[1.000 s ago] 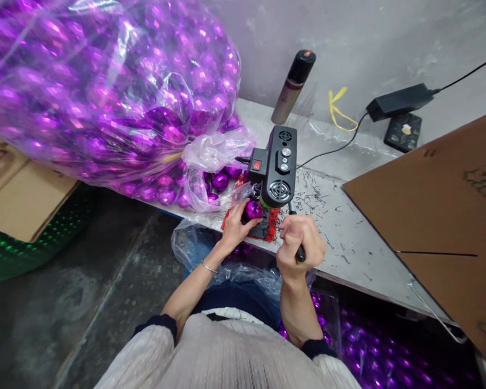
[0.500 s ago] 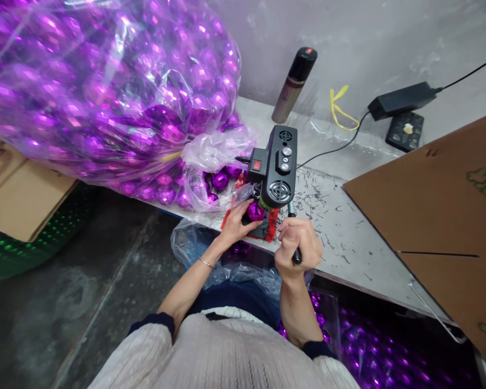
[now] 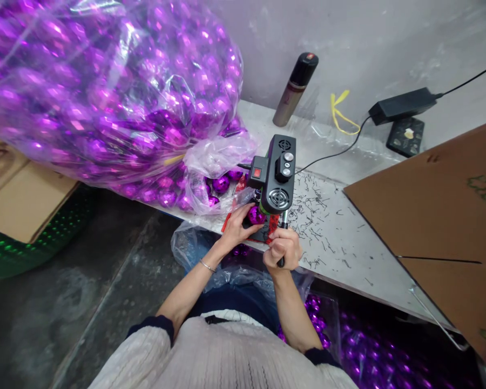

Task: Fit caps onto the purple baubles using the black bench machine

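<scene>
Between the thumb and fingers of my left hand (image 3: 238, 228) is a shiny purple ball ornament (image 3: 256, 214), held under the front end of a black bench machine (image 3: 281, 173). The machine has round vents, silver knobs and a red switch. My right hand (image 3: 283, 249) is wrapped round the black grip of the machine's lever (image 3: 284, 220), just right of the ball. A red patch (image 3: 274, 222) shows at the machine's base. The machine's head hides the top of the ball.
A big clear bag of purple balls (image 3: 146, 97) fills the left, with loose balls (image 3: 221, 184) at its mouth. Small dark wire bits (image 3: 316, 210) litter the table. A spray can (image 3: 295, 89), a power adapter (image 3: 403, 105) and a cardboard box (image 3: 429, 205) stand around.
My right hand has swung the lever down and to the left, closer to my left hand. The left hand keeps its hold on the ball under the machine.
</scene>
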`<state>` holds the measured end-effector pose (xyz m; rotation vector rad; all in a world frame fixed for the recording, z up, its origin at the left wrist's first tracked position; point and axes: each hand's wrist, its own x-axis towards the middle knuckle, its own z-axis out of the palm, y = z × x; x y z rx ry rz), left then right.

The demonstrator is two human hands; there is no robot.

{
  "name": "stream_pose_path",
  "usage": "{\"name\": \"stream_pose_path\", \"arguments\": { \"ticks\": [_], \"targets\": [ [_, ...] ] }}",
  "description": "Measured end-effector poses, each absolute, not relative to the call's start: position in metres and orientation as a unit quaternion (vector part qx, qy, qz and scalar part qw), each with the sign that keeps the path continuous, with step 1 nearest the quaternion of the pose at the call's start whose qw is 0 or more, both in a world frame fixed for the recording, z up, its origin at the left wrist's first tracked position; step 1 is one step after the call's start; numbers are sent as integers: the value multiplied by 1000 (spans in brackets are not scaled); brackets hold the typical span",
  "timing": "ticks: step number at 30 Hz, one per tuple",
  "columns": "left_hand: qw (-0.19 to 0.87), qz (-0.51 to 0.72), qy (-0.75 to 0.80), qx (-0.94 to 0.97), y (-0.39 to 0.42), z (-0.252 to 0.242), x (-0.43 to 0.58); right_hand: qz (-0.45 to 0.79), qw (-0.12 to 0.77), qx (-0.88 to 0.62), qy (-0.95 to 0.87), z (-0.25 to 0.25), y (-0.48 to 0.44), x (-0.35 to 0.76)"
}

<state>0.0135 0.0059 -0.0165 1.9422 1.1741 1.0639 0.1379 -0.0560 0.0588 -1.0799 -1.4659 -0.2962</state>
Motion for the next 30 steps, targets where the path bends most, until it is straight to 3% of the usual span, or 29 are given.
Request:
{"name": "stream_pose_path", "arguments": {
  "ticks": [8,17,30],
  "targets": [
    [307,408,445,735,6,-20,14,-132,620,-448,-630,54,-53,138],
    [286,414,444,742,7,-20,15,-100,616,-477,-618,80,-59,138],
    [259,436,415,756,7,-23,14,-120,642,-454,-606,46,-52,133]
  ]
}}
